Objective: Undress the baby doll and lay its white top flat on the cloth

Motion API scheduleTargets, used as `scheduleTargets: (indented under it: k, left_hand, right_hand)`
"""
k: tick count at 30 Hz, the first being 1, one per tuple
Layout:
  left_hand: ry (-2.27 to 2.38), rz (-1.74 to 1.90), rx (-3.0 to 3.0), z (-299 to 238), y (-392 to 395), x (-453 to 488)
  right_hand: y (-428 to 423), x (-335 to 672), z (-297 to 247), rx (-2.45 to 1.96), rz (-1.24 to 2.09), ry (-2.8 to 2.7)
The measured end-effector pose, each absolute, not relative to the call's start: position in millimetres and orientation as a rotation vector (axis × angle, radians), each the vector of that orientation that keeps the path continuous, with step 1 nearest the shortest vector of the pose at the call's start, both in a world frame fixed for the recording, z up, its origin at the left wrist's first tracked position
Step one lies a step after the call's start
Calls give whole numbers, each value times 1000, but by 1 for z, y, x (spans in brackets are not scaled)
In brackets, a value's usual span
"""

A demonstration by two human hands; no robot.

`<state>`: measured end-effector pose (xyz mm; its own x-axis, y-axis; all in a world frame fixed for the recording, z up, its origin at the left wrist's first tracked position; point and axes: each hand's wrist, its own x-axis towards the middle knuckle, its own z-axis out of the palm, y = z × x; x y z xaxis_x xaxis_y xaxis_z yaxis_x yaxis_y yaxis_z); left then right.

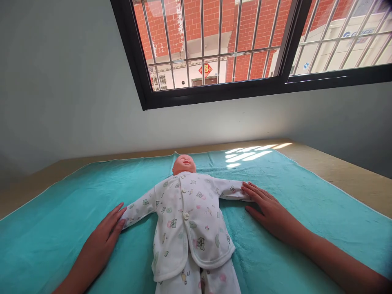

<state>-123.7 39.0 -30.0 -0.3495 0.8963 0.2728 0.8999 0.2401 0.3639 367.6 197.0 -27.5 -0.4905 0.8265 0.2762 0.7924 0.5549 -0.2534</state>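
A baby doll [185,163] lies on its back with both arms spread to the sides. It wears a white printed jacket [171,228], buttoned at the chest and parted lower down, and matching trousers [223,279]. At the end of the sleeve on the left, my left hand [104,232] touches the cuff with its fingers stretched out. My right hand [266,208] lies open over the other sleeve's end, fingertips on the fabric and thumb apart on the cloth. The doll's hands are hidden, and its lower legs fall outside the view.
Under the doll, a turquoise cloth [76,212] covers most of a wooden table [330,163]. Sunlight patches fall near the far edge. Behind stands a grey wall [76,81] with a black-framed window [214,94] and metal bars outside it.
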Motion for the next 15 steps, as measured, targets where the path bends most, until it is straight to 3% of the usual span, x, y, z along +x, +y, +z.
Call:
scheduleTargets:
  k: [4, 15]
  left_hand:
    - [-2589, -680, -1811, -32, 40, -128]
    - [-2643, -487, -1834, -45, 43, -135]
  right_hand:
    - [199, 368, -27, -1462, 266, -2389]
    - [202, 370, -32, -1475, 226, -2369]
